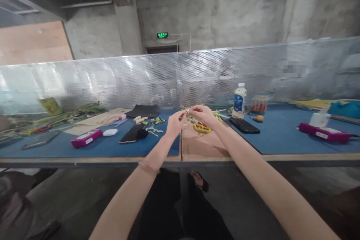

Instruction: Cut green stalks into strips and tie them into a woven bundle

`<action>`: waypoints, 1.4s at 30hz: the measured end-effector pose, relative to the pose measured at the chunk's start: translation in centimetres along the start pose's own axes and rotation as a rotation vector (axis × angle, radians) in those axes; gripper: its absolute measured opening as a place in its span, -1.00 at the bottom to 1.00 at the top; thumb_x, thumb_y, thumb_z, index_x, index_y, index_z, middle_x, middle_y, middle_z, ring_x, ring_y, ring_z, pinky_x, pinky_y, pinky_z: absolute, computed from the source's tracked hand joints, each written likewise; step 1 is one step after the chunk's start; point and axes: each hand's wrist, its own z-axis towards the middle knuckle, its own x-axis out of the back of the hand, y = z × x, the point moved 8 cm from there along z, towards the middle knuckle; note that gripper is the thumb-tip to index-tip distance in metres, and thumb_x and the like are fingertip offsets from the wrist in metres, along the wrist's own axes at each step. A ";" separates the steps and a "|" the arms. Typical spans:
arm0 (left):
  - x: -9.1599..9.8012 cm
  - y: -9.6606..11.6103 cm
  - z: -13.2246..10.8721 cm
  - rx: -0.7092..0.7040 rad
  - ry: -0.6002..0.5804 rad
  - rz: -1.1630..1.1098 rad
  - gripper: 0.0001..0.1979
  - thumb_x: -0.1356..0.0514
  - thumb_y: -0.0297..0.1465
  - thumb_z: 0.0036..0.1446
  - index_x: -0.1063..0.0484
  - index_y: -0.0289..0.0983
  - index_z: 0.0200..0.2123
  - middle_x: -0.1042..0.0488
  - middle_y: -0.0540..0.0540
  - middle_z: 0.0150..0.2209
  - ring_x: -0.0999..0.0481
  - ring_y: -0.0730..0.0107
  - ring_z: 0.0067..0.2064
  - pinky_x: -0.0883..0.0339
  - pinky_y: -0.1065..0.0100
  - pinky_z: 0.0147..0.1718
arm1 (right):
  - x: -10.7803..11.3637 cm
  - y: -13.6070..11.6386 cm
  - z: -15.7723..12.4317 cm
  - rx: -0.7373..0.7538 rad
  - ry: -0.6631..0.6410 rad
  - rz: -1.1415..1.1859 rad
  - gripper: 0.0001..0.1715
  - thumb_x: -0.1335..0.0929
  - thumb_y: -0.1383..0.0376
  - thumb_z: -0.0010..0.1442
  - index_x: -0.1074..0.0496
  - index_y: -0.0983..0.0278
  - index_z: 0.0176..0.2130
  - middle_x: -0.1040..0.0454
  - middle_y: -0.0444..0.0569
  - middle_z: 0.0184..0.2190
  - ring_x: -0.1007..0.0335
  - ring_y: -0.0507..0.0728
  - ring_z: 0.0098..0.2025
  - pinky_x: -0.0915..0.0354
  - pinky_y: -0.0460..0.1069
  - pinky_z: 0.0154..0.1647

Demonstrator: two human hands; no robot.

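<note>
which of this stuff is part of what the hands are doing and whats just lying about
Seemingly part of it:
pale strip, between left hand and right hand
yellow-handled scissors, close by
green plant bits

Apparently just lying about:
bottle
black phone beside it
white case

The forearms [133, 195] and hands [174, 123] are bare. A thin, see-through bracelet [147, 166] rings the left forearm. Black trousers [163, 197] cover the legs, and a dark, open shoe [205, 184] is on one foot.

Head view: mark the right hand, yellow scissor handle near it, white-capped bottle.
Right hand [204, 114]: head view, back of hand.
Yellow scissor handle [203, 131]: head view, lower rim of loop.
White-capped bottle [239, 102]: head view, blue label.
</note>
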 end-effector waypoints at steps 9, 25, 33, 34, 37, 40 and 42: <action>0.0 0.2 -0.1 0.007 -0.004 0.020 -0.77 -0.07 -0.31 0.20 -0.37 -0.31 -0.15 -0.44 -0.11 -0.18 -0.46 0.37 -0.21 -0.37 0.21 -0.21 | 0.2 0.5 0.1 -0.002 -0.003 -0.023 -0.77 -0.30 0.22 0.21 -0.38 0.35 -0.21 -0.43 -0.06 -0.28 -0.39 0.05 -0.29 -0.35 0.03 -0.26; 0.3 0.8 0.0 0.035 -0.015 0.021 -0.77 -0.07 -0.31 0.20 -0.38 -0.32 -0.16 -0.44 -0.10 -0.20 -0.46 0.38 -0.24 -0.38 0.23 -0.23 | 0.1 0.3 0.0 0.002 -0.008 -0.017 -0.76 -0.30 0.21 0.21 -0.38 0.36 -0.22 -0.43 -0.07 -0.30 -0.39 0.04 -0.31 -0.35 0.03 -0.28; 0.3 0.6 -0.2 0.035 -0.015 0.025 -0.77 -0.06 -0.31 0.21 -0.38 -0.31 -0.16 -0.44 -0.11 -0.19 -0.46 0.37 -0.22 -0.38 0.22 -0.22 | 0.0 0.2 0.0 0.013 -0.013 0.003 -0.77 -0.30 0.22 0.21 -0.38 0.36 -0.22 -0.42 -0.08 -0.32 -0.38 0.03 -0.33 -0.35 0.01 -0.30; 0.3 0.5 -0.2 0.035 -0.013 0.026 -0.77 -0.06 -0.31 0.21 -0.38 -0.31 -0.16 -0.44 -0.11 -0.18 -0.46 0.37 -0.21 -0.37 0.22 -0.21 | 0.0 0.1 0.0 0.015 -0.012 0.004 -0.77 -0.30 0.22 0.20 -0.38 0.36 -0.22 -0.42 -0.08 -0.32 -0.38 0.04 -0.33 -0.35 0.02 -0.29; 0.2 0.3 -0.2 0.037 -0.013 0.033 -0.77 -0.06 -0.31 0.21 -0.38 -0.31 -0.17 -0.44 -0.11 -0.18 -0.46 0.38 -0.22 -0.38 0.22 -0.22 | 0.0 0.0 0.0 0.018 -0.011 0.004 -0.78 -0.31 0.23 0.20 -0.38 0.35 -0.23 -0.42 -0.08 -0.32 -0.38 0.03 -0.33 -0.35 0.01 -0.29; 0.1 0.2 -0.2 0.038 -0.015 0.041 -0.78 -0.06 -0.31 0.20 -0.38 -0.31 -0.17 -0.44 -0.10 -0.20 -0.46 0.38 -0.23 -0.38 0.23 -0.23 | 0.0 0.0 0.0 0.020 -0.013 -0.001 -0.78 -0.31 0.22 0.20 -0.38 0.36 -0.24 -0.42 -0.09 -0.34 -0.38 0.03 -0.35 -0.35 0.00 -0.32; 0.1 0.1 -0.2 0.038 -0.014 0.046 -0.78 -0.07 -0.31 0.20 -0.38 -0.31 -0.17 -0.44 -0.10 -0.20 -0.46 0.38 -0.23 -0.38 0.24 -0.24 | -0.1 -0.1 0.0 0.029 -0.014 -0.003 -0.78 -0.31 0.22 0.20 -0.38 0.36 -0.24 -0.42 -0.09 -0.34 -0.38 0.03 -0.34 -0.34 0.01 -0.31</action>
